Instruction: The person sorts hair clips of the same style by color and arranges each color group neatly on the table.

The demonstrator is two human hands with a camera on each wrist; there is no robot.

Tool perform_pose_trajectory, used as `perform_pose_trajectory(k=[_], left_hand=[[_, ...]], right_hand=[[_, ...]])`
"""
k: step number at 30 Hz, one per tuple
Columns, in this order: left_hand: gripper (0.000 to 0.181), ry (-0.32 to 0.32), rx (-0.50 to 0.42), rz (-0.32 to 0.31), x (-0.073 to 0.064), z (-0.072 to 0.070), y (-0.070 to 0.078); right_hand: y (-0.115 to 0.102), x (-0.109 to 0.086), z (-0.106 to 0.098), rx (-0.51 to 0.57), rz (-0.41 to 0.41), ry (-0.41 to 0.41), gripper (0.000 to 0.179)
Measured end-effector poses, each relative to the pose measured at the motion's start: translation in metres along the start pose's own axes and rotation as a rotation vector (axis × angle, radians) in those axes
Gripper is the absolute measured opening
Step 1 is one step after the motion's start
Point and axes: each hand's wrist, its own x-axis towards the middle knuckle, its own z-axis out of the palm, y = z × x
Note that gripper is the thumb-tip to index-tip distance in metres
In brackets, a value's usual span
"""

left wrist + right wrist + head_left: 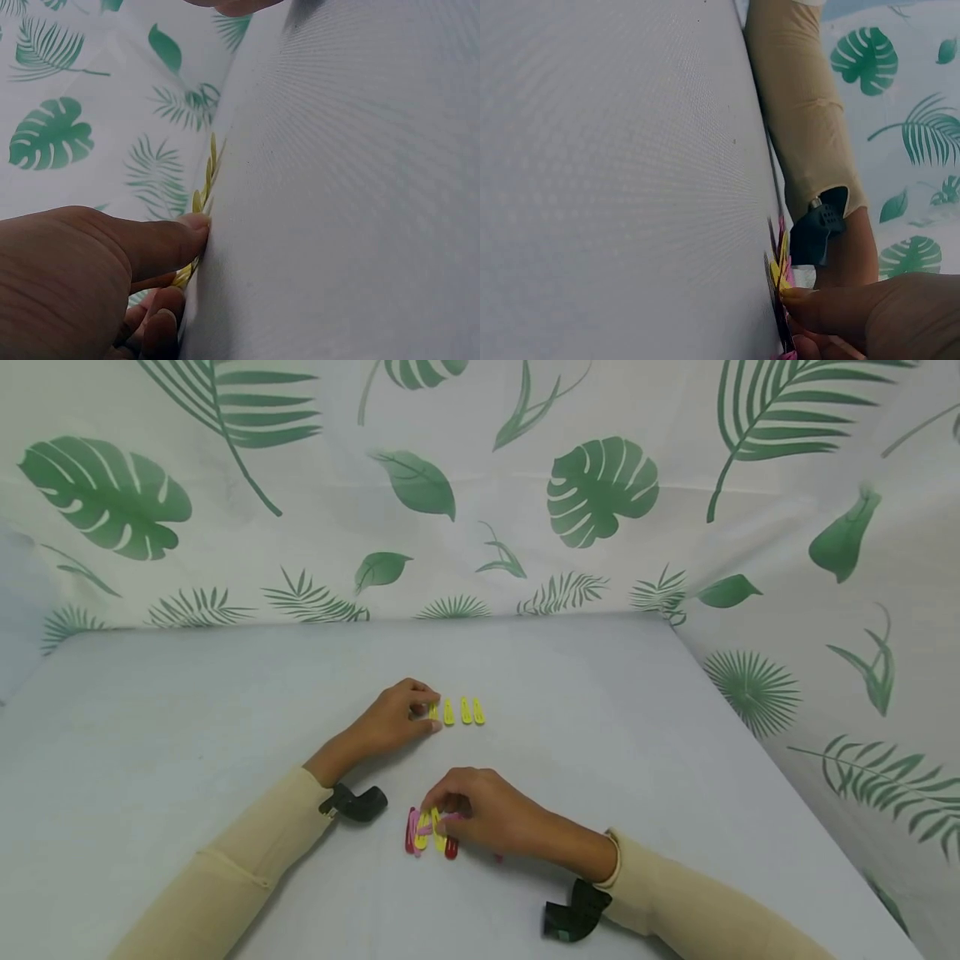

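well, left hand (390,718): out at the far row, thumb and fingers curled in with only a narrow gap, pinching the leftmost yellow clip (432,714) by its near and far ends; probably held end to end so as to set the angle without bumping a neighbour.

yellow row (466,711): four in all, counting the one between the left fingertips; laid side by side, narrow ends far, rounded ends near, slightly uneven in spacing; apparently kept apart to lie flat and be told one from another.

right hand (495,814): nearer, low over the mixed pile, thumb and fingers drawn nearly together on a yellow clip in the pile (439,842); likely a fingertip pinch because of such thin, crowded pieces; lifted free or only touched down on, cannot tell.

mixed pile: near and slightly left of the right hand, partly hidden under it; red clip (409,831) at the left edge, pink clip (417,851) just beside, dark red clip (452,848) towards the right, colours overlapping; seemingly heaped within easy reach.

black wrist mounts (363,804): one at each beige cuff, presumably placed there to look along the fingers.

white tabletop (187,710): pale and flat under both groups, making small bright clips easy to pick out.
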Motion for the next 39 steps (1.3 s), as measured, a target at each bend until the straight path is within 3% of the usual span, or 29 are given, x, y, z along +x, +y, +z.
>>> perform_pose_trajectory(k=[6,11,20,39], left_hand=[[0.044,-0.009,-0.011,-0.012,0.001,0.002,-0.003],[0.044,-0.011,-0.005,-0.038,0.001,0.002,-0.004],[0.045,-0.014,-0.011,-0.009,0.002,0.002,-0.002],[0.045,-0.009,-0.004,-0.006,0.001,0.001,-0.004]], right_hand=[[0.006,0.001,0.000,0.081,0.044,0.047,0.020],[0.010,0.002,-0.003,0.139,0.034,0.087,0.020],[0.014,0.004,-0.009,0.166,0.070,0.105,0.020],[0.020,0.013,-0.049,0.198,0.106,0.233,0.017]])
